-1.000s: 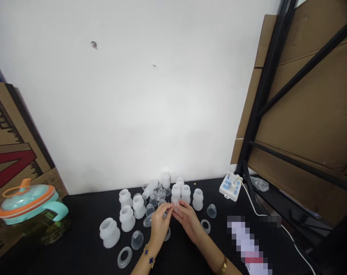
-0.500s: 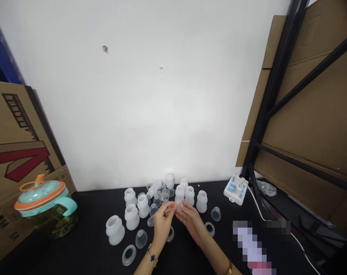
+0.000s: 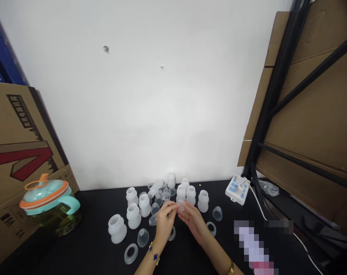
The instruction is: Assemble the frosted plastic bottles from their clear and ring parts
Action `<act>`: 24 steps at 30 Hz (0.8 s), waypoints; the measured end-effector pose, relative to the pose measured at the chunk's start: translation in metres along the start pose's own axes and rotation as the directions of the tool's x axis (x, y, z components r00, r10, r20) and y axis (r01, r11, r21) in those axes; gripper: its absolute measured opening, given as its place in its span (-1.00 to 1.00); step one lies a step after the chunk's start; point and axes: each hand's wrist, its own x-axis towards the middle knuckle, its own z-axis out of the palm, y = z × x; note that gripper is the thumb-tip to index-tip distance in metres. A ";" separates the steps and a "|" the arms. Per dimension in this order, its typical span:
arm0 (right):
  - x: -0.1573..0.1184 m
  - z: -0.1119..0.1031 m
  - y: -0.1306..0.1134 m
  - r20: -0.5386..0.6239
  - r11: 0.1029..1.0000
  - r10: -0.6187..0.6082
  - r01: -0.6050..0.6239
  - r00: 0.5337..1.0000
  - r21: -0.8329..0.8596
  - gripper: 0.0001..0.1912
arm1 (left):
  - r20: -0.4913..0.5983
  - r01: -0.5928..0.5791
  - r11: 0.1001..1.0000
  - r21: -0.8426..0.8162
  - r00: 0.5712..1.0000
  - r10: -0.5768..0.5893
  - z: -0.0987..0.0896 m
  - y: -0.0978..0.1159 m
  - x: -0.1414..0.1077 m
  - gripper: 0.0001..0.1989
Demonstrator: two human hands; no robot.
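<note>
Probably the nearest trouble is waiting beside the bracelet: on the desk, whose front edge is lying out of view, a ring is resting flat, and a dome is sitting just beyond it, so a sideways swing of the left arm could be sending either one sliding. Farther in, the left hand is pinching a small clear part with thumb and finger together, while the right hand is holding its other side by the fingertips; how hard each is pressing, I cannot tell. Such a smooth-looking piece could be slipping from so shallow a hold if the two hands were pulling unevenly, perhaps dropping near the second ring, which the left hand is partly hiding. As for its place, the part is sitting between the two hands at their very tips, away from both palms, its exact shape being too small to tell. Just behind it, upright bottles are standing toward the back edge, and a forward push could be toppling one. Farthest off, another bottle is standing at the back edge, by the wall.
</note>
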 end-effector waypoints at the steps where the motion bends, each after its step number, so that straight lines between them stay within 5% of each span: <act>1: 0.000 0.000 0.000 -0.001 1.000 0.002 -0.002 1.000 -0.001 -0.53 | 0.007 -0.028 0.999 0.024 1.000 0.028 0.000 0.000 0.000 -0.71; 7: -0.001 0.000 0.000 0.057 0.999 -0.019 0.021 0.998 -0.029 -0.54 | 0.062 -0.136 0.980 0.143 0.990 0.128 0.002 0.001 -0.002 -0.79; 24: 0.000 -0.001 0.002 0.029 0.999 0.003 -0.002 1.000 -0.047 -0.54 | 0.151 -0.135 0.968 0.209 0.983 0.104 -0.002 0.001 -0.002 -0.79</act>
